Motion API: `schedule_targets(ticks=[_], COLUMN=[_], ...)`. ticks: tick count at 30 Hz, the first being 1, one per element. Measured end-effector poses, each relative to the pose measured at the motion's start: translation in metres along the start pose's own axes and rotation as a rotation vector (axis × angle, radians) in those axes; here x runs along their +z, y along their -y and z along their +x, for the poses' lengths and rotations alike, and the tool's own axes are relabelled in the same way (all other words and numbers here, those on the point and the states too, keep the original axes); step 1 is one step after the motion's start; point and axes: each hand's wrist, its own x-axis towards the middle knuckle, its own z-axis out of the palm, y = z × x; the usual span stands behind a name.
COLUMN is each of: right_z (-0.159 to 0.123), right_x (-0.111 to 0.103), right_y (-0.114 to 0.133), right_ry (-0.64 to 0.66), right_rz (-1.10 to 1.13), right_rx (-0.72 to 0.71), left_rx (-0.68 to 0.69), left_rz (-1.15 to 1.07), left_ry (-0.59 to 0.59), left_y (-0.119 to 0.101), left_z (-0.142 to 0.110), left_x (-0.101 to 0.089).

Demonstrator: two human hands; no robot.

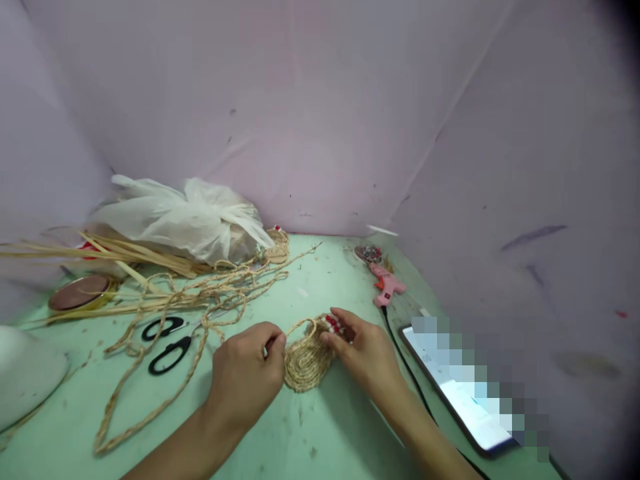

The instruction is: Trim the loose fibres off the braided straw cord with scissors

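Note:
A small coiled piece of braided straw (306, 367), oval in outline, is held up between my hands above the green table. Red and white beads (332, 324) sit along its upper right edge. My right hand (363, 347) grips that beaded side with thumb and fingers. My left hand (250, 363) is closed in a pinch at the upper left, where a thin straw cord (304, 323) arches from the coil to the fingers. The fingertips partly hide the cord's end there.
Loose straw braid (145, 420) and black-handled scissors (170, 355) lie on the left. Behind them are flat straw strips (125, 250) and a white plastic bag (190, 217). A pink glue gun (387, 283), its black cable (405, 363) and a lit phone (450, 380) are on the right.

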Motion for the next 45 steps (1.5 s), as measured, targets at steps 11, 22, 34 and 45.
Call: schedule_targets(ticks=[11, 22, 34, 45], right_z=[-0.049, -0.053, -0.049, -0.053], right_x=[-0.022, -0.016, -0.015, -0.012], right_y=[0.019, 0.012, 0.012, 0.013], right_ry=[0.052, 0.286, 0.246, 0.210], right_rz=[0.418, 0.593, 0.626, 0.470], right_rx=[0.264, 0.375, 0.534, 0.353], left_rx=[0.248, 0.316, 0.188, -0.111], left_rz=[-0.071, -0.172, -0.222, -0.288], left_ry=[0.021, 0.158, 0.448, 0.921], left_y=[-0.003, -0.008, -0.010, 0.000], left_z=[-0.025, -0.034, -0.020, 0.002], left_x=[0.012, 0.014, 0.001, -0.011])
